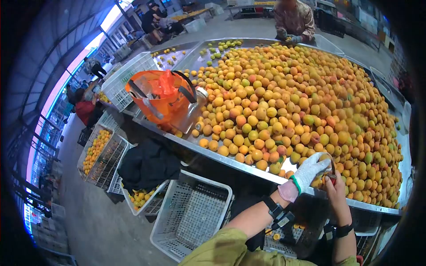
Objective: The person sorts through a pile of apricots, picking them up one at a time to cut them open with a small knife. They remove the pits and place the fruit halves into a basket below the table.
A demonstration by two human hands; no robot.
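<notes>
A long metal table [230, 160] is heaped with orange and yellow-green apricots [284, 102]. At its near edge my left hand [309, 171], in a white knit glove with a pink cuff, curls around an apricot [323, 158]. Right beside it my bare right hand [336, 188] grips a small knife-like tool [332, 173] with a dark blade and a red part, touching the glove's fingertips. Both wrists carry black straps. What lies under the glove's palm is hidden.
An orange bucket lined with plastic [162, 95] sits on the table's left end. Below the edge stand an empty white crate [191, 215], a black cloth [148, 164] and crates with apricots [95, 148]. Another person [293, 20] works at the far end; others stand far left [84, 104].
</notes>
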